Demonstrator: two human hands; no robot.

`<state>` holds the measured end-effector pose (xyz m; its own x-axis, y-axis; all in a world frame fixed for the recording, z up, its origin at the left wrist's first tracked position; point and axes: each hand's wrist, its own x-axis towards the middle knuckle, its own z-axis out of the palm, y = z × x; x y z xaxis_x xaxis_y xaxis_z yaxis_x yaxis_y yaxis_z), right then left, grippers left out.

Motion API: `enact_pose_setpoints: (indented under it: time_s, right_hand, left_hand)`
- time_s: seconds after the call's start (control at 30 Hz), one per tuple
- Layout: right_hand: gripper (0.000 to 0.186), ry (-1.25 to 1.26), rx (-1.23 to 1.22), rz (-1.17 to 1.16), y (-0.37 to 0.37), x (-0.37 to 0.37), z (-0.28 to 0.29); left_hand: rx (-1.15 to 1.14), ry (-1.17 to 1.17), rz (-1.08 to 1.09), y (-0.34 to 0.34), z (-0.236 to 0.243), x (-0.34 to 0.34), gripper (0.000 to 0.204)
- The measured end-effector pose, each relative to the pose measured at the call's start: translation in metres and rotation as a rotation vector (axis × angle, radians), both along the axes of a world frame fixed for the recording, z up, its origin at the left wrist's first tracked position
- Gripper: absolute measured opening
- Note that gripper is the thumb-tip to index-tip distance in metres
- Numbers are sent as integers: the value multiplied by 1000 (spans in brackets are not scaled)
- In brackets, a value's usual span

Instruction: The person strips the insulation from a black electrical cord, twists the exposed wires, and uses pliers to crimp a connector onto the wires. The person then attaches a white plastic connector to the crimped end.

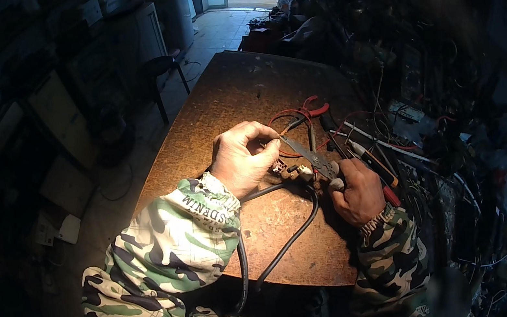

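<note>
Over the wooden table (195, 121), my left hand (242, 159) is closed, thumb and forefinger pinching the end of a thin orange-brown wire (291, 128). My right hand (360, 194) grips a pair of grey-jawed pliers (315, 158); a red handle end shows below the palm. The plier tips reach up to the wire beside my left fingertips; whether the jaws bite it I cannot tell. Under the pliers sit small whitish and brown parts (305, 174), too small to name. A thick black cable (291, 237) loops from them toward the table's front edge.
Red-handled pliers (315, 107) lie beyond my hands among red wires. Several tools and a white rod (389, 141) lie along the table's right side, next to heaped cables and parts (436, 151). A dark stool (159, 67) stands on the floor at the far left.
</note>
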<state>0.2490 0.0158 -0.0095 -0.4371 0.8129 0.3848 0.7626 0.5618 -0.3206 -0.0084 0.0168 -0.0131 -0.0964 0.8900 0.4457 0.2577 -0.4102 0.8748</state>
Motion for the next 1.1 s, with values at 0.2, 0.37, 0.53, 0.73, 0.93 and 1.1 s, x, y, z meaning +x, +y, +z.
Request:
enact_pose_setpoints:
  time_s: [0.2,0.37,0.53,0.73,0.93,1.1]
  right_hand:
    - [34,-40,-12,-31,-1,-1,1]
    - [35,-73,-9,-48,-3,-3,2]
    - [36,-90,-8,-57,-4,-4,3]
    - [36,-99,-6,-68,-6,-7,4]
    - [30,-93,0,-76,-8,-9,4]
    - [27,-92,20,-76,-7,-11,3]
  left_hand:
    - [171,203,118,-3,9,0,7]
    - [184,232,139,-4,9,1,6]
    - [207,276,169,-5,11,2,7]
    - [272,310,192,-5,10,3,7]
    - [338,367,222,-6,9,3,8]
    - [307,325,215,-8,11,5,8]
